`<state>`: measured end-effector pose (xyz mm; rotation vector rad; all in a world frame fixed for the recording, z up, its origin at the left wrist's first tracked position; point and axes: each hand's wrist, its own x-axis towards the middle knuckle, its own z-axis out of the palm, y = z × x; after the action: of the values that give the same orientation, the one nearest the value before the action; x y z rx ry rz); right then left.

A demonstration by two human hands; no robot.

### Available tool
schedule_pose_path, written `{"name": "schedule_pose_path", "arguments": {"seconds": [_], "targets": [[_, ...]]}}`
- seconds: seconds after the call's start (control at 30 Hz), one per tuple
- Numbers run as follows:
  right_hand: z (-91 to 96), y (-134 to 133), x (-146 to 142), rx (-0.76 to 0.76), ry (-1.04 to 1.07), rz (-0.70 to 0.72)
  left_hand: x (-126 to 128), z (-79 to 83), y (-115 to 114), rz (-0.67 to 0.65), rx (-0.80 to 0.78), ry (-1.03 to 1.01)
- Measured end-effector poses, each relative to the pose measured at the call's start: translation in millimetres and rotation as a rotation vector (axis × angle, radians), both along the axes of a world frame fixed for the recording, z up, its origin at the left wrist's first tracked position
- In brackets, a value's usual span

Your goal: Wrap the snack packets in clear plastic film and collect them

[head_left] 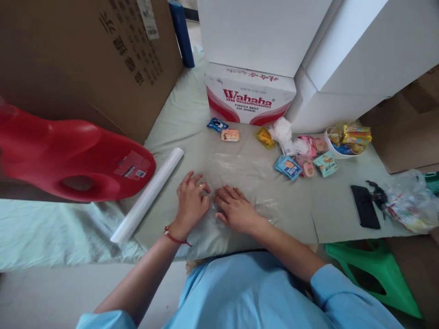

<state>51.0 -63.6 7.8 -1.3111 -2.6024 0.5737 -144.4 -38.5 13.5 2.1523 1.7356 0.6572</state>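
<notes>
Gripping nothing, our flattened right hand (236, 210) rests on clear plastic (236, 169) — our left hand (192, 198) half-curls beside it, hold unclear.

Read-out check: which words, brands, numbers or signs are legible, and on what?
"Wahaha®": front of the white-and-red box.
"PURIFIED WATER FOR DRINKING": same front, below.
"温馨提示": brown carton, large tilted characters.
Too small or blurred: remaining print on both, carton sticker, red jug label, snack packets.

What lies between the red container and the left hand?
In the head view, a white roll lies between the red container and the left hand.
</notes>
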Motion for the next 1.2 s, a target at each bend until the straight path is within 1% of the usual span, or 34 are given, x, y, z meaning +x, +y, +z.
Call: {"name": "schedule_pose_path", "arguments": {"seconds": [0.03, 0.07, 0.1, 0.13, 0.17, 0.2, 0.27, 0.33, 0.37, 0.4, 0.47, 0.53, 0.57, 0.63, 0.67, 0.77, 0.83, 0.9, 0.97, 1.07, 1.13, 1.2], "targets": [[-7.0, -4.4, -4.6, -0.011, 0.000, 0.001, 6.7, 7.9, -6.0, 0.058, 0.070, 0.013], [-13.0, -8.5, -8.2, -0.019, 0.001, -0.005, 15.2, 15.1, -11.0, 0.084, 0.124, 0.015], [-17.7, -11.8, -10.7, -0.023, 0.003, -0.016, 25.0, 20.6, -14.2, 0.059, 0.159, -0.007], [-21.0, -14.3, -12.5, -0.029, 0.005, -0.023, 35.4, 23.5, -14.9, -0.017, 0.170, -0.052], [-23.0, -15.8, -13.4, -0.036, 0.007, -0.028, 45.5, 23.1, -13.0, -0.097, 0.165, -0.104], [-23.5, -16.7, -13.3, -0.045, 0.010, -0.030, 54.4, 19.4, -8.5, -0.145, 0.145, -0.146], [-19.5, -17.4, -10.2, -0.062, 0.029, -0.028, 66.0, 3.8, 6.3, -0.147, 0.070, -0.161], [-9.5, -17.3, -2.9, -0.101, 0.068, 0.032, 68.3, -16.3, 22.4, -0.065, -0.036, -0.061], [-3.0, -16.4, 1.9, -0.128, 0.090, 0.059, 66.8, -25.4, 28.5, -0.052, -0.077, 0.003], [3.8, -14.4, 6.9, -0.147, 0.111, 0.061, 64.4, -32.8, 32.6, -0.062, -0.100, 0.066], [14.6, -5.5, 16.8, -0.130, 0.156, -0.012, 59.6, -41.0, 34.7, -0.110, -0.117, 0.173], [17.3, 11.0, 25.9, -0.041, 0.176, -0.109, 57.1, -41.5, 32.0, -0.155, -0.129, 0.240], [14.8, 21.4, 31.0, 0.002, 0.158, -0.131, 56.5, -39.9, 30.2, -0.170, -0.141, 0.257], [3.5, 43.2, 44.8, 0.039, 0.051, -0.149, 54.3, -36.1, 27.8, -0.204, -0.157, 0.259], [-3.8, 53.1, 54.4, 0.042, -0.022, -0.180, 51.8, -34.5, 27.3, -0.214, -0.156, 0.249], [-20.7, 73.8, 90.8, 0.062, -0.161, -0.339, 37.8, -32.7, 26.4, -0.182, -0.145, 0.220], [-20.8, 82.3, 112.4, 0.081, -0.169, -0.381, 26.4, -32.9, 25.1, -0.161, -0.147, 0.217], [-11.3, 93.7, 122.0, 0.084, -0.164, -0.381, 18.0, -33.0, 23.4, -0.168, -0.147, 0.218], [2.9, 114.4, 116.1, 0.099, -0.162, -0.387, 14.3, -32.5, 22.1, -0.175, -0.139, 0.217], [19.4, 164.7, 85.9, 0.173, -0.145, -0.374, 14.6, -31.4, 21.6, -0.177, -0.135, 0.222], [22.3, 202.9, 61.4, 0.210, -0.141, -0.321, 15.2, -31.1, 21.7, -0.182, -0.136, 0.227], [19.2, 234.2, 40.5, 0.202, -0.161, -0.281, 15.1, -31.0, 21.6, -0.180, -0.133, 0.229]]}}
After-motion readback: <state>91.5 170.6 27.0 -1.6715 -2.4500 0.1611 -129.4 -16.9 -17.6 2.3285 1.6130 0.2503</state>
